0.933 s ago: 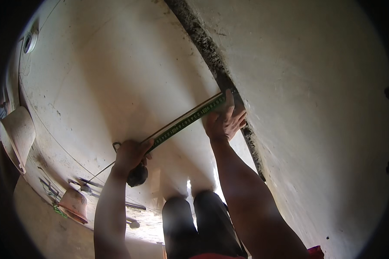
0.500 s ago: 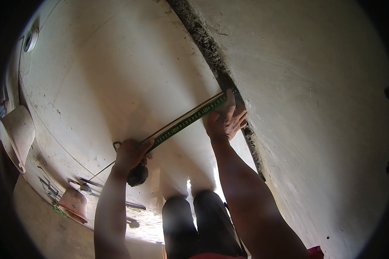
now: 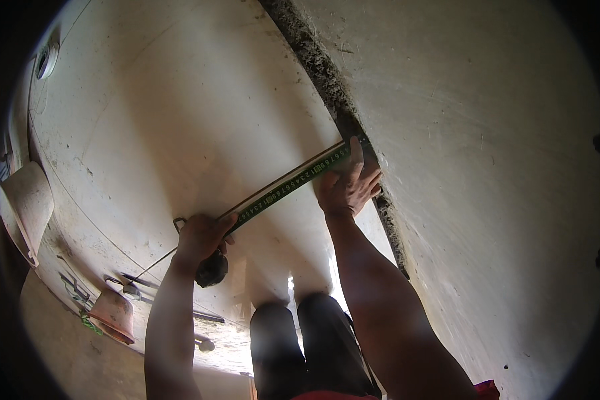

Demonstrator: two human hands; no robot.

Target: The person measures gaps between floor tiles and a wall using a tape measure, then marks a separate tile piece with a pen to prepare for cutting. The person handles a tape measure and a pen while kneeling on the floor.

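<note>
**Two hands on a green tape measure**

Head view: a green tape measure (image 3: pixel 288 187) stretches slantwise over a pale floor (image 3: pixel 180 120). At its left end, the person's left hand (image 3: pixel 205 235) has its fingers closed around the strip; a dark rounded object (image 3: pixel 212 270) sits just below that end. At its right end, the right hand (image 3: pixel 348 190) lies with fingers loosely spread, the index finger resting on the strip. Beyond that end are a rough dark gap (image 3: pixel 320 63) and a pale wall (image 3: pixel 480 200). Well left of the tape measure stand a pale bucket (image 3: pixel 32 200) and a reddish bucket (image 3: pixel 113 313).
</note>
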